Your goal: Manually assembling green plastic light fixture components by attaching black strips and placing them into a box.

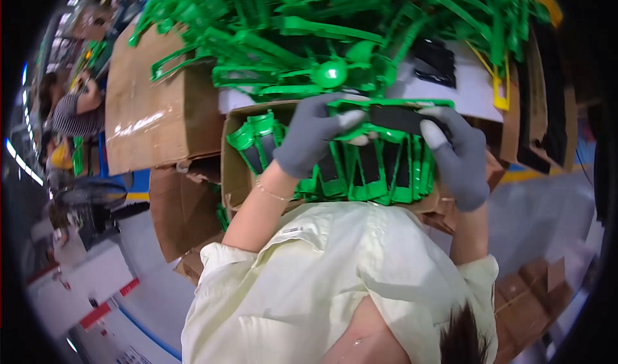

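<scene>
Above the cardboard box (pixel 235 171) — green plastic frame with black insert (pixel 393 116): light, stiff, likely slick; held at both ends, left hand (pixel 312 135) and right hand (pixel 460 161) fingers clamped on it.

A white worktable (pixel 467 87) carries a tangled heap of green plastic frames (pixel 335 29), with a few black flat pieces (pixel 434 61) lying beside them and an open brown cardboard box (pixel 235 171) at its near edge.

two gloved hands (pixel 315 135), one green frame (pixel 386 116) held, one filled box (pixel 233 171)
</scene>
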Tool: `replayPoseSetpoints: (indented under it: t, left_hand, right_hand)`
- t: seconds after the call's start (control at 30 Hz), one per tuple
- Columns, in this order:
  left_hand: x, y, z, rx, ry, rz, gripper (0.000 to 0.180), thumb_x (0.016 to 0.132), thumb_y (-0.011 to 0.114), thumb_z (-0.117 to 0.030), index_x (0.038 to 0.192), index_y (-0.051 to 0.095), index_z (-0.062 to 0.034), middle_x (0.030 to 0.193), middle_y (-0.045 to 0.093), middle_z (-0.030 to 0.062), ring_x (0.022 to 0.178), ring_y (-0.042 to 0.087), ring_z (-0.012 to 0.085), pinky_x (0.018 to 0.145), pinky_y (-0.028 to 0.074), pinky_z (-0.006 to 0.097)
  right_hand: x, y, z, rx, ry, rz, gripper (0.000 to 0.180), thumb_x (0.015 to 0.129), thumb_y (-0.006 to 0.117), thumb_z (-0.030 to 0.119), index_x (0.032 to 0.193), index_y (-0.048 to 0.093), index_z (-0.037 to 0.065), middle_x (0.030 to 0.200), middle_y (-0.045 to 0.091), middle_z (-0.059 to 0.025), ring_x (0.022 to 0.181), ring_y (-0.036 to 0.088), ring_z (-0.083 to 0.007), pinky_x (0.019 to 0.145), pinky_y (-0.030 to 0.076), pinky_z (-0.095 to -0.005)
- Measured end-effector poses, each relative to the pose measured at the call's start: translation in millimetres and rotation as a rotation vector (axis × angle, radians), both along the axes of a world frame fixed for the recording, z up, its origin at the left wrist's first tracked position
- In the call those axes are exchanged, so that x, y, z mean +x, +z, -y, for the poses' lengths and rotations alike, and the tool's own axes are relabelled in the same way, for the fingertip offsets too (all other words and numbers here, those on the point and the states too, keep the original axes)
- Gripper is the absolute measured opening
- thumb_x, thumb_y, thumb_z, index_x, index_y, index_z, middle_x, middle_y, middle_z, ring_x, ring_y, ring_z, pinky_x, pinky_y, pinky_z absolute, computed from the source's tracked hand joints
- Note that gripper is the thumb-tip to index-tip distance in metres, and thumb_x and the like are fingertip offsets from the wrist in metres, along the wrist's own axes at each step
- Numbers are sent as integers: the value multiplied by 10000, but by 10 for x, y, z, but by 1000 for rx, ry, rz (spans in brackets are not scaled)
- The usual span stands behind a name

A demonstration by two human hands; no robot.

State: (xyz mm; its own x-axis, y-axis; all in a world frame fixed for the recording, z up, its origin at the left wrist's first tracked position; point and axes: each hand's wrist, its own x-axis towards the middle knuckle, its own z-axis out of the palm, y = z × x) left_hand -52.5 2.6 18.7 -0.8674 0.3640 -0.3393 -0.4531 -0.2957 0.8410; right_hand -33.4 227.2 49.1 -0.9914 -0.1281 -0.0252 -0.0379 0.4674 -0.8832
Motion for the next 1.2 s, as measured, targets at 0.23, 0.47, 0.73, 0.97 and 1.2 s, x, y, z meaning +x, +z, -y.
replayPoseSetpoints:
  t: [0.23, 0.47, 0.73, 0.97, 1.2]
  left_hand:
    - [14, -43, -97, 58, -51, 60, 292, 876, 565, -72, 1131, 554, 69, 988, 641, 155, 816, 668, 241, 680, 574, 277]
    - [29, -119, -110, -39, -105, 86, 341, 876, 542, -56, 1184, 502, 83, 1021, 618, 196, 848, 668, 306, 642, 570, 284]
    - [74, -29, -207, -165, -39, 96, 292, 836, 618, -27, 1105, 577, 79, 925, 641, 133, 758, 678, 236, 600, 558, 252]
    - [41, 47, -87, -253, -229, -84, 233, 809, 649, 10, 1038, 630, 49, 868, 660, 106, 703, 674, 186, 555, 538, 220]
    - [181, 85, -192, -450, -354, 92, 126, 798, 668, -15, 913, 629, 21, 751, 639, 58, 594, 625, 97, 428, 454, 185]
  right_hand:
    - [30, -65, -126, 92, 10, 17, 172, 856, 591, 116, 979, 607, -3, 687, 563, -13, 634, 473, -52, 574, 390, -217]
    - [116, -147, -95, 240, 1, -112, 131, 835, 603, 96, 940, 608, 17, 606, 499, -64, 511, 447, -103, 473, 353, -273]
    - [165, -276, -31, 415, -70, -172, 207, 813, 676, 207, 950, 584, 81, 610, 520, -65, 511, 496, -127, 486, 384, -290]
    - [214, -319, -240, 220, -65, -232, 346, 738, 754, 229, 983, 628, 19, 617, 565, -53, 578, 552, -99, 539, 432, -271]
    - [850, -609, -35, 188, -111, 32, 239, 782, 711, 240, 796, 638, 13, 566, 571, -113, 477, 559, -199, 470, 421, -317]
